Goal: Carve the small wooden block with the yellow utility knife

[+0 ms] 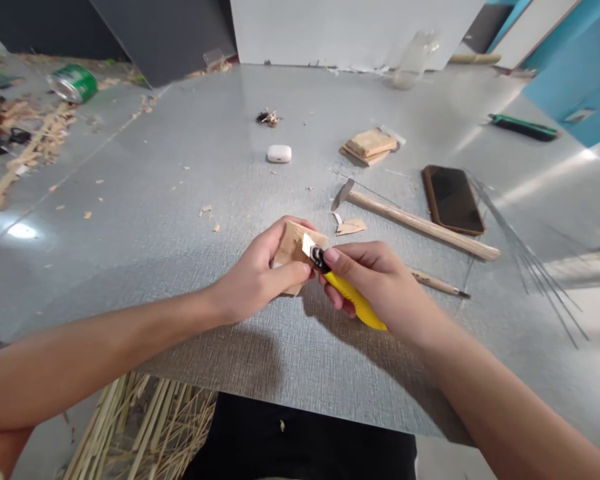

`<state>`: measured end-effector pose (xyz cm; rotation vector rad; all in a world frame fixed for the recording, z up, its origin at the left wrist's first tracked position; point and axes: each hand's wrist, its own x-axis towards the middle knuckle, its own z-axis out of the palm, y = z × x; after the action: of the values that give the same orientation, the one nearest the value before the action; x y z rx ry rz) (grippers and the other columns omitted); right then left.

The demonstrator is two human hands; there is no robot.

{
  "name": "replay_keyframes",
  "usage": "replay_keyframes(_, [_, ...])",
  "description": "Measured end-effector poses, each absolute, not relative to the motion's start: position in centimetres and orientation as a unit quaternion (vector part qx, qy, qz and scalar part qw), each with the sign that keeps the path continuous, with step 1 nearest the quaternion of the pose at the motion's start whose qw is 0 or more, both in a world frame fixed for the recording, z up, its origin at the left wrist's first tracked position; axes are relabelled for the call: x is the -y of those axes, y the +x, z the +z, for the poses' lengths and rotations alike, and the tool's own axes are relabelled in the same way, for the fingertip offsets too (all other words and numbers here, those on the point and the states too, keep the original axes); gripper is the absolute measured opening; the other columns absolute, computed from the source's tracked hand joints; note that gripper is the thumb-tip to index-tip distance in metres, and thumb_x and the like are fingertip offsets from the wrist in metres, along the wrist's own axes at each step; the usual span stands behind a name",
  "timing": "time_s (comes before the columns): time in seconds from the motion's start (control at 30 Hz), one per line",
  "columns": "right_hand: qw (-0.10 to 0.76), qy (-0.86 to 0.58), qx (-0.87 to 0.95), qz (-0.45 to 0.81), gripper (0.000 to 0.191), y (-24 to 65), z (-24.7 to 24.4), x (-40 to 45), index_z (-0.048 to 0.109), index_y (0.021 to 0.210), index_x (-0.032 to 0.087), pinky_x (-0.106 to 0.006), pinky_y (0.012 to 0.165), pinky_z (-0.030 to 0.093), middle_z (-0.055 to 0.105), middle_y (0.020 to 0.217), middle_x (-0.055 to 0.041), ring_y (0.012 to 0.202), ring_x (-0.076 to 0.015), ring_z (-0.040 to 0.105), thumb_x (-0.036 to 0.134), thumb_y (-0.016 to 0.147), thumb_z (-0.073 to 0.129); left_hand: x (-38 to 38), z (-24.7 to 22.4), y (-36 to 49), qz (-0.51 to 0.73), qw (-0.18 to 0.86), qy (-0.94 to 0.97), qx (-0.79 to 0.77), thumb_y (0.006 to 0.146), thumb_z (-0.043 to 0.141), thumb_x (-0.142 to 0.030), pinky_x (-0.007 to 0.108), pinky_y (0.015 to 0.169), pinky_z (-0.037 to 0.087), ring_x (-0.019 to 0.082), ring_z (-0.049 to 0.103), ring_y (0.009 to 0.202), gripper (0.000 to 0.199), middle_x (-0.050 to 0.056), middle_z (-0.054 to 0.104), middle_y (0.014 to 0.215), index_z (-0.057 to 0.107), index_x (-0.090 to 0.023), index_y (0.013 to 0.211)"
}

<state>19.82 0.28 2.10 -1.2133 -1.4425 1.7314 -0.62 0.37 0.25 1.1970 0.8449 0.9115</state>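
Observation:
My left hand [260,270] is closed around a small flat piece of light brown wood [291,241], held just above the tabletop. In my right hand [367,277] is a yellow utility knife [353,299] with a black front end. Its short blade is out and lies over the wood's face; whether it cuts in, I cannot tell. My left thumb rests close beside the knife's tip. A hammer [415,223] with a wooden handle lies beyond my right hand, next to a thin wood offcut [351,227]. A pencil-like wooden stick [440,284] is partly hidden behind that hand.
A phone [454,199], thin wires [535,267], stacked wood pieces [370,145], a white earbud case [279,154] and a green pen [525,127] lie around. A green can [74,83] and shavings [35,143] are at left, a glass bottle [414,63] behind. Bamboo strips [145,427] sit below the table edge.

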Motion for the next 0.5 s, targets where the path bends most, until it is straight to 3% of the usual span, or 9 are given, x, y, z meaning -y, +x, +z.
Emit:
replay_keyframes(0.2, [0.248,-0.442,0.557,0.658,0.056,20.41,2.14,-0.57,0.063,0.062,0.021,-0.024,0.040,0.032,0.063,0.053,-0.0017,0.041,-0.0100,0.048,0.064,0.096,0.075,-0.57,0.66,-0.45,0.376,0.657,0.551,-0.352,0.079,0.095,-0.026,0.024,0.058,0.050,0.014,0.065,0.069,0.040,0.001,0.070,0.085,0.066,-0.020,0.106])
replay_keyframes(0.5, [0.217,-0.414,0.507,0.724,0.051,20.59,2.50,-0.56,0.065,0.061,0.022,-0.024,0.037,0.030,0.061,0.051,-0.0013,0.038,-0.0106,0.045,0.062,0.092,0.077,-0.02,0.30,-0.64,0.376,0.615,0.575,-0.386,0.078,0.099,-0.035,0.026,0.058,0.056,0.018,0.071,0.072,0.042,0.003,0.075,0.087,0.070,-0.020,0.103])
